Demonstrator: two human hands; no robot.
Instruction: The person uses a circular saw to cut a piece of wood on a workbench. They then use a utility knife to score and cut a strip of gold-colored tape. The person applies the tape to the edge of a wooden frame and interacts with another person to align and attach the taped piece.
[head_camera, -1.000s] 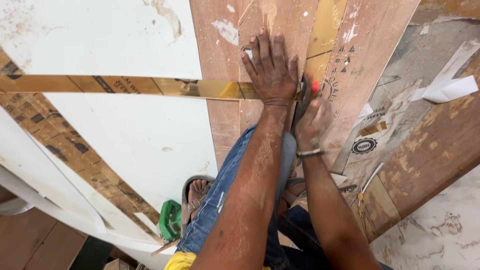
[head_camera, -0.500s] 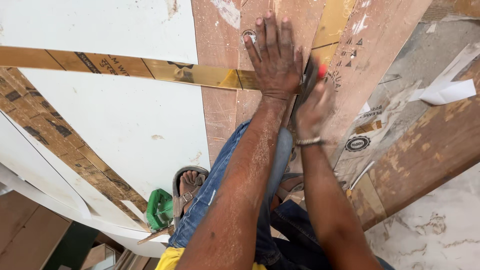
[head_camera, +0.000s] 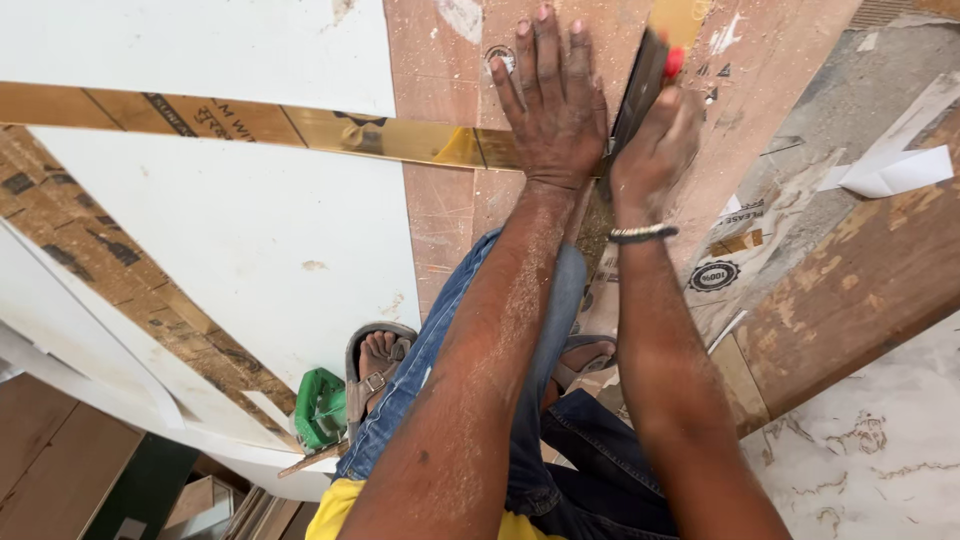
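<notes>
Right hand (head_camera: 655, 150) closed around a dark-bladed cutting tool (head_camera: 638, 85) with a red tip at its upper end; fingers wrapped on the handle, blade running up and away from the wrist, edge down on the board. Exact tool type hard to tell; most of the handle is hidden in the fist. Beaded bracelet (head_camera: 642, 234) on that wrist.

Left hand (head_camera: 548, 110) lies flat just beside the tool, palm down, fingers spread and extended, holding nothing, pressing on the reddish-brown plywood sheet (head_camera: 440, 215). Heel of the hand sits over the gold metallic strip (head_camera: 300, 125), which runs from the left edge of the view across to under both hands. A second gold piece (head_camera: 680, 18) shows at the top edge, just above the tool.

Plywood surface dusty, scuffed, with white smears. Fine sawdust on the left forearm.

White laminate sheets lie to the left: one above the gold strip (head_camera: 200, 45), a larger one below it (head_camera: 240, 240), over patterned brown board.

Person in blue jeans (head_camera: 440, 360), crouched over the work. One sandalled foot (head_camera: 378, 365) beside the lower white sheet's edge. Green object (head_camera: 320, 405) just left of that foot; kind unclear.

To the right: torn white paper scraps (head_camera: 895, 170) on another brown board (head_camera: 860, 290), printed backing paper (head_camera: 725, 265) between it and the arm. Marbled pale floor (head_camera: 880, 450) at lower right corner.
</notes>
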